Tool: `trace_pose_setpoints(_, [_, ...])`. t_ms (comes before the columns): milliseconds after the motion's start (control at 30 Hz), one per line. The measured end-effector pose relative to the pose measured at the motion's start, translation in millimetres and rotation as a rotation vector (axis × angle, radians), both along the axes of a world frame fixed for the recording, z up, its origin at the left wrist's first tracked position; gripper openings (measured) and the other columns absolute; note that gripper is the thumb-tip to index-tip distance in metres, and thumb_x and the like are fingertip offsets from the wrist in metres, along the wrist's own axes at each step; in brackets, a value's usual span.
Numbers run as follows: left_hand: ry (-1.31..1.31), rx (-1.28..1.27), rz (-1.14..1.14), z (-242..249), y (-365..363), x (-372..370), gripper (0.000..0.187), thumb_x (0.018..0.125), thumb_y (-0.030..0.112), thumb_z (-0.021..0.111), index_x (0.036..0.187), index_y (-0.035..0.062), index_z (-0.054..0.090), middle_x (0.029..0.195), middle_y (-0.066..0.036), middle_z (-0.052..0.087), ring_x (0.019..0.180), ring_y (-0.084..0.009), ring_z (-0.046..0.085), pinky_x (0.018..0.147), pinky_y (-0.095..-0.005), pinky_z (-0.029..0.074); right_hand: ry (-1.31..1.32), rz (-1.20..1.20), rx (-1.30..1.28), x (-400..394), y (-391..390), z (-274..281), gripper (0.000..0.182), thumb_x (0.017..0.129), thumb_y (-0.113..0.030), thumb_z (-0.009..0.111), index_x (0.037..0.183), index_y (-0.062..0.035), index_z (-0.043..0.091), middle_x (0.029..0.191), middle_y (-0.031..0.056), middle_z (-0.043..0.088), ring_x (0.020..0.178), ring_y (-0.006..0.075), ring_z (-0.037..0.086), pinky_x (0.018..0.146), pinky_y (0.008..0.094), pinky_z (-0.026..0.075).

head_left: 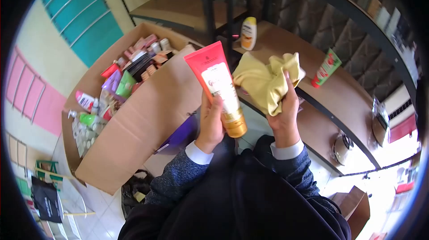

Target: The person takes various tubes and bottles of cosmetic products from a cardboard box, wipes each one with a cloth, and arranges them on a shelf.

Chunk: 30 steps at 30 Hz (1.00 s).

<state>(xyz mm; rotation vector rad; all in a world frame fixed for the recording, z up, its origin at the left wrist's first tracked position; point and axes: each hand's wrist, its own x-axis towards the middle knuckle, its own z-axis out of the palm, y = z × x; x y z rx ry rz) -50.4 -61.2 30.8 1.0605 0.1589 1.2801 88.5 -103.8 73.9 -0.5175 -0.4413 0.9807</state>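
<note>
My left hand (pixel 211 123) is closed round a red squeeze tube (pixel 220 89) with a white label and a gold cap pointing down. In my right hand (pixel 284 117) is a bunched yellow cloth (pixel 267 82), its folds sticking up above the fingers. Tube and cloth are side by side in front of me, the cloth partly over the shelf edge in this view. On the shelf (pixel 308 47) behind them stand a white bottle with a yellow cap (pixel 249 34) and a green and red tube (pixel 326 68).
A large cardboard box (pixel 138 119) full of bottles, tubes and small cartons stands at left, its flap folded outward. Below it sit a purple container (pixel 178 135) and a black bag (pixel 134 193). Plastic-wrapped round items (pixel 342 148) rest on the right shelves. An open carton (pixel 355 208) is at lower right.
</note>
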Motion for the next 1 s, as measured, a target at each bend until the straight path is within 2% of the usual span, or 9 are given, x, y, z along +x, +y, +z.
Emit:
trace_pose_setpoints(100, [0.034, -0.086, -0.142, -4.7, -3.3, 14.1, 0.048, 0.092, 0.03, 0.045, 0.13, 0.004, 0.032, 0.122, -0.01, 0.047, 0.108, -0.0198, 0.049, 0.091, -0.0323, 0.042, -0.621, -0.356, -0.022, 16.4, 2.8, -15.7, 0.053, 0.073, 0.005, 0.055, 0.123, -0.0044, 0.042, 0.123, 0.0116, 0.046, 0.109, 0.0272, 0.049, 0.092, 0.0346, 0.041])
trace_pose_setpoints(133, [0.128, -0.092, -0.1, -14.2, -3.5, 21.9, 0.047, 0.092, 0.031, 0.044, 0.129, 0.0043, 0.033, 0.122, -0.009, 0.047, 0.107, -0.02, 0.05, 0.088, -0.0318, 0.044, -1.277, -0.575, 0.088, 19.1, -1.2, 2.9, 0.057, 0.062, 0.006, 0.058, 0.117, -0.0053, 0.05, 0.124, 0.0152, 0.044, 0.114, 0.0323, 0.044, 0.097, 0.0381, 0.036])
trace_pose_setpoints(200, [0.089, -0.145, -0.033, -21.9, -12.1, 38.6, 0.039, 0.093, 0.022, 0.044, 0.128, 0.0048, 0.036, 0.124, -0.008, 0.045, 0.109, -0.0171, 0.048, 0.091, -0.0312, 0.042, -1.519, -0.436, -0.048, -2.0, -15.9, 6.4, 0.05, 0.06, 0.003, 0.055, 0.109, -0.0054, 0.055, 0.12, 0.0156, 0.047, 0.11, 0.0378, 0.044, 0.096, 0.0426, 0.034])
trace_pose_setpoints(433, [0.037, -0.264, -0.201, -21.9, -14.7, 72.5, 0.046, 0.092, 0.033, 0.042, 0.128, 0.0047, 0.035, 0.118, -0.009, 0.048, 0.105, -0.0197, 0.051, 0.09, -0.0345, 0.043, -1.669, -0.537, -0.12, 14.1, -66.7, -7.8, 0.057, 0.056, 0.001, 0.06, 0.112, -0.0055, 0.054, 0.12, 0.0163, 0.046, 0.107, 0.0363, 0.047, 0.091, 0.0419, 0.04])
trace_pose_setpoints(533, [-0.01, -0.174, -0.299, -1.0, 6.4, 89.0, 0.057, 0.091, 0.049, 0.033, 0.125, 0.0025, 0.039, 0.097, -0.006, 0.055, 0.084, -0.0144, 0.054, 0.073, -0.0279, 0.047, -1.679, -0.465, -0.171, 18.7, -89.6, -32.2, 0.066, 0.056, 0.003, 0.06, 0.12, -0.0098, 0.051, 0.124, 0.0161, 0.043, 0.108, 0.037, 0.046, 0.09, 0.042, 0.041])
trace_pose_setpoints(633, [0.039, -0.151, -0.303, -2.0, 20.1, 109.4, 0.059, 0.092, 0.049, 0.029, 0.125, 0.0016, 0.04, 0.093, -0.006, 0.055, 0.081, -0.0131, 0.055, 0.069, -0.0252, 0.047, -1.447, -0.302, -0.274, 34.4, -106.8, -61.1, 0.062, 0.057, 0.003, 0.062, 0.117, -0.01, 0.053, 0.125, 0.0169, 0.044, 0.107, 0.0353, 0.049, 0.091, 0.0396, 0.041])
trace_pose_setpoints(767, [0.078, -0.166, -0.612, -17.7, 22.1, 148.7, 0.054, 0.091, 0.045, 0.038, 0.126, 0.004, 0.035, 0.113, -0.013, 0.053, 0.081, -0.0154, 0.056, 0.067, -0.0273, 0.049, -0.904, -0.585, -0.376, 84.5, -99.0, -82.1, 0.049, 0.066, -0.005, 0.066, 0.113, -0.0024, 0.053, 0.117, 0.0124, 0.05, 0.109, 0.0265, 0.049, 0.093, 0.0337, 0.038])
trace_pose_setpoints(900, [0.205, -0.183, -0.665, -44.0, -0.7, 192.9, 0.05, 0.093, 0.041, 0.035, 0.124, 0.0013, 0.038, 0.116, -0.012, 0.051, 0.098, -0.0186, 0.054, 0.083, -0.0306, 0.046, -0.633, -0.559, -0.281, 115.4, -67.1, -58.8, 0.04, 0.076, -0.018, 0.066, 0.108, 0.0005, 0.053, 0.113, 0.0127, 0.052, 0.105, 0.0238, 0.05, 0.09, 0.0336, 0.039])
trace_pose_setpoints(1000, [0.217, -0.168, -0.481, -48.0, 2.0, 219.4, 0.049, 0.092, 0.041, 0.038, 0.122, 0.0016, 0.039, 0.113, -0.011, 0.052, 0.102, -0.0206, 0.053, 0.086, -0.0325, 0.045, -0.836, -0.663, -0.542, 118.0, -43.9, -64.9, 0.037, 0.08, -0.019, 0.063, 0.109, 0.0012, 0.052, 0.107, 0.0119, 0.056, 0.102, 0.0233, 0.053, 0.087, 0.0339, 0.041])
